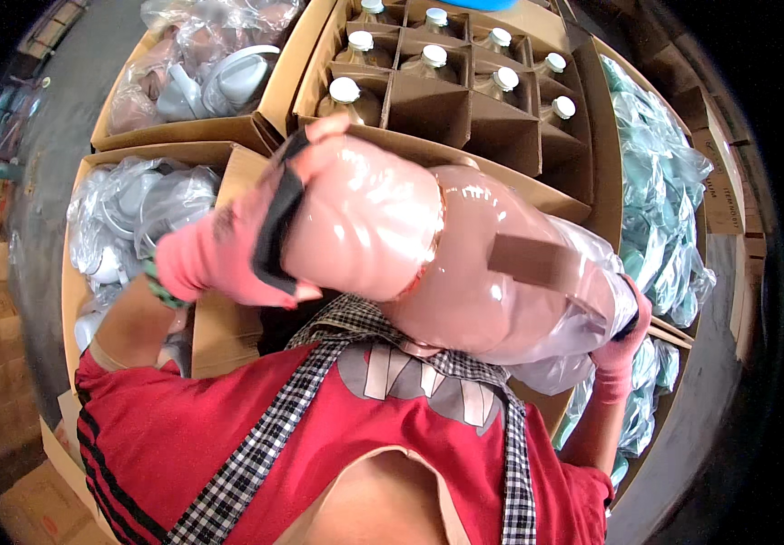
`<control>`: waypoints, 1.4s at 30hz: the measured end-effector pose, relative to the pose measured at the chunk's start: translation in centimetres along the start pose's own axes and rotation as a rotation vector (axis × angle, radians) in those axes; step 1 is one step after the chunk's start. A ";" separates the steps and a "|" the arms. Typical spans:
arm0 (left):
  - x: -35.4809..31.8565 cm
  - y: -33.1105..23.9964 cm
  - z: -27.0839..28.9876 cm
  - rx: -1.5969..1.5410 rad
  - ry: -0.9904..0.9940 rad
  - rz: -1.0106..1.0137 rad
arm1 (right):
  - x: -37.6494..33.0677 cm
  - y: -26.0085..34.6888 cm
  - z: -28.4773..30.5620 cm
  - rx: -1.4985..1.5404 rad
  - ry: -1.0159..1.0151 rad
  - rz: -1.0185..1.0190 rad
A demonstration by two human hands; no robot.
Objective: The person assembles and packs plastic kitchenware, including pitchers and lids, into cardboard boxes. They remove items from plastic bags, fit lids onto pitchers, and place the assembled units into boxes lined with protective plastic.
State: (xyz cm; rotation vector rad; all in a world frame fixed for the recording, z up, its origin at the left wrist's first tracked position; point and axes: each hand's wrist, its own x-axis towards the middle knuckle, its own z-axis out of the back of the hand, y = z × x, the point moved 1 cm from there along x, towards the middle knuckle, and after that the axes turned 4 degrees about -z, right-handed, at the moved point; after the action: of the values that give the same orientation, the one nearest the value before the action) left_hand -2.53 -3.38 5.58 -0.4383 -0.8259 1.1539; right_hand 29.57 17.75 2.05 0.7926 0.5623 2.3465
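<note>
Held across the front of my body is a large, shiny pink plastic vessel (464,263). It has a cylindrical left part, a wider rounded middle and a flat strap-like piece (528,261) on its side. My left hand (224,241), in a pink glove with a black band and bare fingertips, grips its left end, thumb below and fingers above. A clear plastic bag (551,371) covers much of the right end. There my right hand (625,341), gloved in pink too, holds the bagged end from the side; most of its fingers are hidden.
Ahead stands a divided carton (519,173) with several white-capped bottles (433,62) and some vacant cells. Boxes on the left hold bagged grey plastic parts (151,204) and pinkish ones (138,86). Bagged green pieces (655,182) fill boxes on the right. Blue object (473,4) at the top.
</note>
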 end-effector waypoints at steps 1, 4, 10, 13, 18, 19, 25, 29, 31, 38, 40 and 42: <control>0.0 -0.2 0.8 -0.275 -0.046 0.077 | 0.3 0.3 -0.1 0.026 0.043 -0.085; -0.2 0.0 1.2 -0.452 -0.224 0.336 | 0.9 1.0 -0.3 0.044 0.073 -0.137; 0.4 -2.4 2.4 0.155 0.148 -0.099 | -1.4 -4.1 -0.1 0.155 -0.022 -0.098; -0.6 -0.9 2.1 -0.373 -0.107 0.269 | -1.3 -3.4 -1.0 0.062 -0.134 0.001; -1.6 1.1 -0.8 -0.027 -0.140 0.173 | 2.5 0.3 -0.7 -0.073 -0.121 0.116; -1.8 0.8 -1.2 0.152 -0.132 0.110 | 4.4 1.6 -0.2 -0.161 -0.149 0.234; -3.5 2.1 -11.4 0.343 0.224 -0.007 | 11.7 7.9 -1.6 -0.365 -0.421 0.737; -4.0 1.4 -10.8 0.170 -0.082 0.066 | 11.5 11.8 -6.1 -0.258 -0.191 1.094; -5.2 0.3 -6.7 0.230 -0.675 0.093 | 10.1 12.9 -10.0 -0.044 -0.067 1.214; -5.4 1.5 1.6 0.365 -0.728 0.209 | 6.0 14.9 -16.9 0.200 0.089 1.253; -5.5 2.3 2.8 0.265 -0.780 0.308 | 6.0 14.3 -17.1 0.199 0.126 1.223; -5.0 2.0 3.9 0.248 -0.901 0.370 | 5.8 13.8 -15.3 0.161 0.138 1.166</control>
State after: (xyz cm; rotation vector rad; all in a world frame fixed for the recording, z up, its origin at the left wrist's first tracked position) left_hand -7.64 -7.67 4.97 0.1828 -1.3818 1.8150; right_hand 10.35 8.42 0.75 1.2634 0.3762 3.4564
